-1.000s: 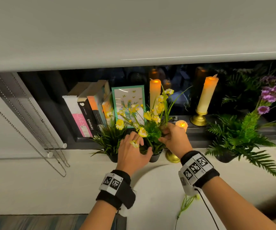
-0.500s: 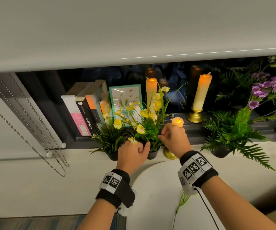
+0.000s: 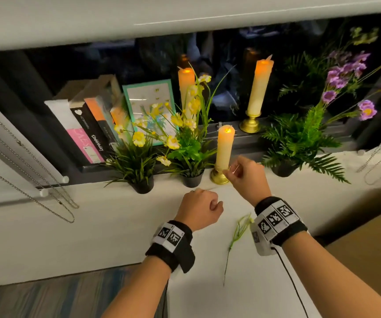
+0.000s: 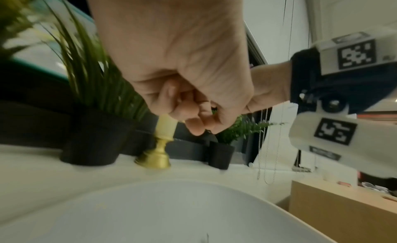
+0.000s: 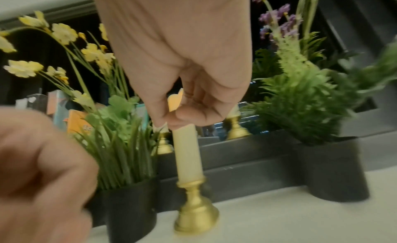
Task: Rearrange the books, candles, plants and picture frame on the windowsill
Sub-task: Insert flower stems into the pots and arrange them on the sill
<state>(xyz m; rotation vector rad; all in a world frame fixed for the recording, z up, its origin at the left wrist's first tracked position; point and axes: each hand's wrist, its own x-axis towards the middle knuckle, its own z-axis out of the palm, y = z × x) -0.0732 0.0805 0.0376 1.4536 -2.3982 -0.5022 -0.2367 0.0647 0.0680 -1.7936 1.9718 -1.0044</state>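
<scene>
On the white windowsill (image 3: 322, 182) a short lit candle (image 3: 224, 148) (image 5: 188, 153) stands in a gold holder (image 4: 153, 160). A yellow-flower plant (image 3: 189, 152) in a black pot is just left of it. My right hand (image 3: 242, 173) (image 5: 171, 117) hovers at the candle's base with thumb and forefinger tips together and nothing seen between them. The candle stands free beyond the fingers. My left hand (image 3: 198, 208) (image 4: 193, 110) is a closed fist over the sill, holding nothing. Books (image 3: 88, 129), a teal picture frame (image 3: 149, 99) and two tall candles (image 3: 186, 88) (image 3: 259, 88) stand behind.
A grassy plant (image 3: 139, 161) stands at the left and a fern with purple flowers (image 3: 299, 138) at the right. A loose green stem (image 3: 237, 235) lies on the round white table (image 3: 207, 290). Blind chains (image 3: 24, 180) hang at both sides. The roller blind (image 3: 185, 14) hangs low overhead.
Both hands have let go of the yellow-flower plant and drawn back. The left hand dropped to the sill's front. The right hand moved right to the short candle's base.
</scene>
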